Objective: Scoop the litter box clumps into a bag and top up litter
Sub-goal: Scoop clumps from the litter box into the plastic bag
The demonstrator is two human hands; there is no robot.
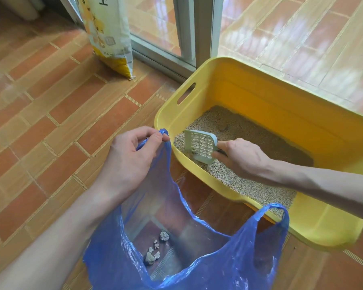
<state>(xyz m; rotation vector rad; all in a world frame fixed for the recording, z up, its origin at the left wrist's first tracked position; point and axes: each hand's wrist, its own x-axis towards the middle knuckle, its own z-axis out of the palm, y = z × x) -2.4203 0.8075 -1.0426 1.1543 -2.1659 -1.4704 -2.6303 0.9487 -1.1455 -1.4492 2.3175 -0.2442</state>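
A yellow litter box (249, 84) stands on the tiled floor at the right, with grey-beige litter (243, 130) in its bottom. My right hand (241, 156) grips the handle of a pale green slotted scoop (200, 146), whose blade lies in the litter at the box's near left corner. My left hand (132, 155) pinches one handle of a blue plastic bag (208, 264) and holds it up just left of the box. The bag hangs open; several grey clumps (153, 253) lie at its bottom. The bag's other handle (281, 214) stands free by the box's low front lip.
A tall white and yellow litter sack (109, 34) leans by the sliding door frame (203, 28) at the back. Orange floor tiles (57, 114) stretch to the left. A dark spot (223, 128) shows in the litter near the far end.
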